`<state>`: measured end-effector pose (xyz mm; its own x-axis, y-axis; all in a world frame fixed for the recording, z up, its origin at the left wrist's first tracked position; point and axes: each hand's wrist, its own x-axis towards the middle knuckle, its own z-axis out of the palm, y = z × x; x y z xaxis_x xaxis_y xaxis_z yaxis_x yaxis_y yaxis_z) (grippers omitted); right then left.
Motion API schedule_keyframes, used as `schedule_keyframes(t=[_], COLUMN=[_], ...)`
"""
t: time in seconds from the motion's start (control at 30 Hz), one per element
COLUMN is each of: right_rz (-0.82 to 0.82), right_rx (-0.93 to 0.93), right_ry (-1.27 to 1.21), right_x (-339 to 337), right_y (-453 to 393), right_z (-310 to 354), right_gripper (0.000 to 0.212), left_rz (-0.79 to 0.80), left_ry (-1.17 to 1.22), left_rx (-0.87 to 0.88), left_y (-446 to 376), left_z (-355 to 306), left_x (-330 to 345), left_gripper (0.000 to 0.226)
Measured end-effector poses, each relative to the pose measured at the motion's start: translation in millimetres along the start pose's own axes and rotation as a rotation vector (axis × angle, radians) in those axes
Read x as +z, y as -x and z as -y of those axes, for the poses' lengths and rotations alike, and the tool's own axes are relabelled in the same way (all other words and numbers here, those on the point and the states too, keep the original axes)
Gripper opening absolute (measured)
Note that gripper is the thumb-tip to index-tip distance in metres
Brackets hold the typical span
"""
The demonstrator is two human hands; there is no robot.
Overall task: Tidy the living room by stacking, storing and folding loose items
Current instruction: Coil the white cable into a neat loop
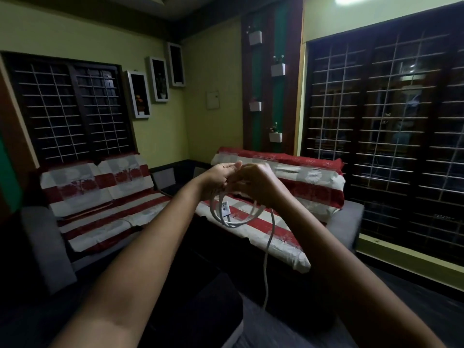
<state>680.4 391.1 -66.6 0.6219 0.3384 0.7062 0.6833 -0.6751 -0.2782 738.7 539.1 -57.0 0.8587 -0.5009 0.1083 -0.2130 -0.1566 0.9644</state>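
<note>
A white cable hangs in loops below my two raised hands, with a small white plug or adapter dangling inside the loops. My left hand holds the top of the coil, its fingers round the strands. My right hand is curled over the cable right beside it, touching the left hand. One loose strand drops straight down from my right hand toward the dark floor, where its end is lost from sight.
Two sofas with red and white striped covers stand ahead, one on the left and one to the right. A dark corner table sits between them. Barred windows line the right wall.
</note>
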Motion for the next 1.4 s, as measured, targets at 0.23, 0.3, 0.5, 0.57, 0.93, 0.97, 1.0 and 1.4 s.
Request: schedule_keyframes(t=[0.23, 0.3, 0.5, 0.57, 0.93, 0.97, 1.0, 1.4], right_rz=[-0.224, -0.183, 0.028, 0.018, -0.254, -0.187, -0.109, 0.175], right_rx=[0.059, 0.054, 0.101, 0.084, 0.389, 0.446, 0.494, 0.390], right_ry=[-0.029, -0.041, -0.113, -0.129, -0.364, -0.467, -0.575, -0.466], right_x=[-8, -8, -9, -3, -9, -9, -8, -31], right_y=[0, 5, 19, 17, 24, 28, 35, 78], right_z=[-6, -8, -13, -8, -21, -20, -20, -45], right_gripper=[0.019, 0.020, 0.018, 0.015, 0.036, 0.035, 0.035, 0.012], left_rz=[0.009, -0.082, -0.368, -0.408, -0.199, -0.216, -0.227, -0.173], left_ry=[0.045, 0.085, 0.294, 0.249, 0.335, 0.359, 0.382, 0.126], left_rx=[0.026, 0.027, 0.081, 0.075, -0.024, -0.004, 0.018, 0.055], left_y=[12, 8, -3, -7, -2, -3, -4, 11], left_z=[-3, -4, -7, -4, -3, -6, -9, -19], left_x=[21, 23, 18, 25, 54, 53, 51, 1], left_gripper=[0.021, 0.027, 0.027, 0.027, 0.042, 0.042, 0.041, 0.037])
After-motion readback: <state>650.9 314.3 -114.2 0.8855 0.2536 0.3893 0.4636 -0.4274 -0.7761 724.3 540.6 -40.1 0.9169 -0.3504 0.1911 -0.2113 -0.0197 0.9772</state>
